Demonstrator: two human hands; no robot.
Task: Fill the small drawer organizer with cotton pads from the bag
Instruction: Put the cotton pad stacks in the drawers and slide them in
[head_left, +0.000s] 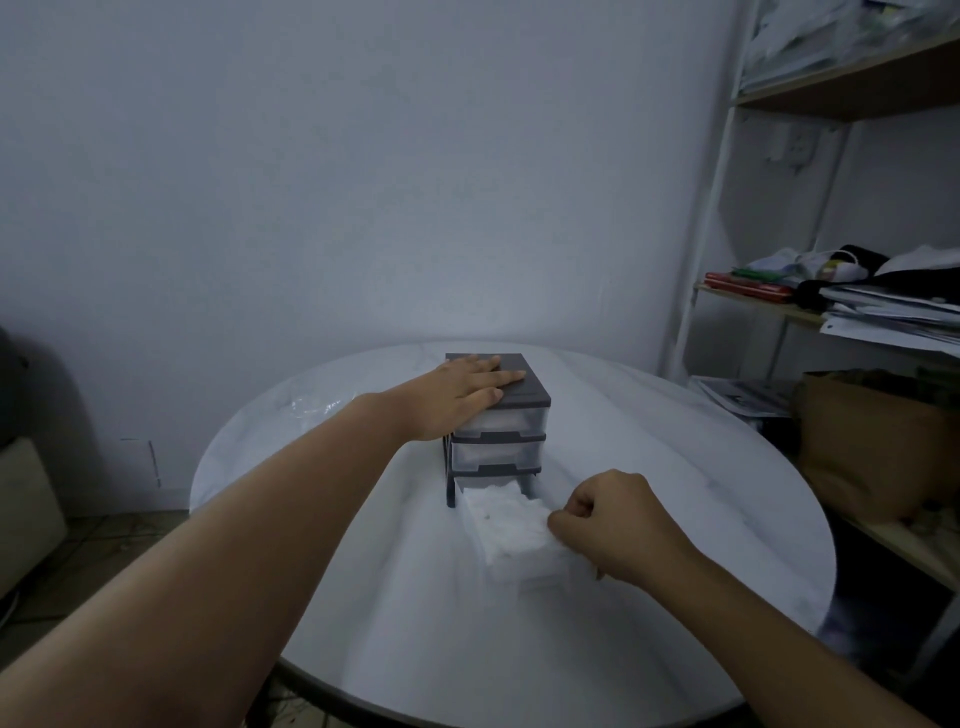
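1. The drawer organizer (498, 452), with a dark frame and three clear drawers, stands toward 12 o'clock on the round white desk (363, 597).
2. Its bottom drawer (524, 569) is pulled out toward 5 o'clock and heaped with white cotton pads (506, 519).
3. The left hand (457, 395) lies on the top, fingers straight.
4. The right hand (613, 519) has its fingers curled at the drawer's 3 o'clock edge; what they grip, I cannot tell.
5. A clear bag (311, 405) lies at 10 o'clock.

On the table (415, 649) stood the organizer (498, 452), bottom drawer (524, 571) out front with cotton pads (506, 519) in it; bag (311, 402) left, shelves (831, 312) right.
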